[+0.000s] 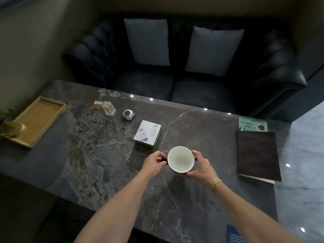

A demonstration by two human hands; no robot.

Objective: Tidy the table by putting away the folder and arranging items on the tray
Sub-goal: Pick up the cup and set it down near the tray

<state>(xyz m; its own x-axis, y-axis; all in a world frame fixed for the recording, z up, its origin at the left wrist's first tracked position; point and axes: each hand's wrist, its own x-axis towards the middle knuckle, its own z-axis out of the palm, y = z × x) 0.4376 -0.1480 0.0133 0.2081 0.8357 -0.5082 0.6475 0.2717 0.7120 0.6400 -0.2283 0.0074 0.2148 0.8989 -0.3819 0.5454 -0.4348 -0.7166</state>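
Observation:
A cup [180,159], white inside and dark outside, is held between both hands over the middle of the marble table [98,155]. My left hand [154,163] pinches its dark handle. My right hand [199,165] wraps around the cup's right side. The wooden tray [42,118] lies at the table's far left with a small potted plant [8,123] on its near end. A dark brown folder [257,155] lies closed at the table's right edge. A white box [148,134] sits just beyond the cup.
A silver faceted container [128,114], a clear toothpick holder [109,107] and a small brown packet [96,105] stand at the back of the table. A green booklet [252,124] lies beyond the folder. A dark sofa [175,67] with two grey cushions faces the table.

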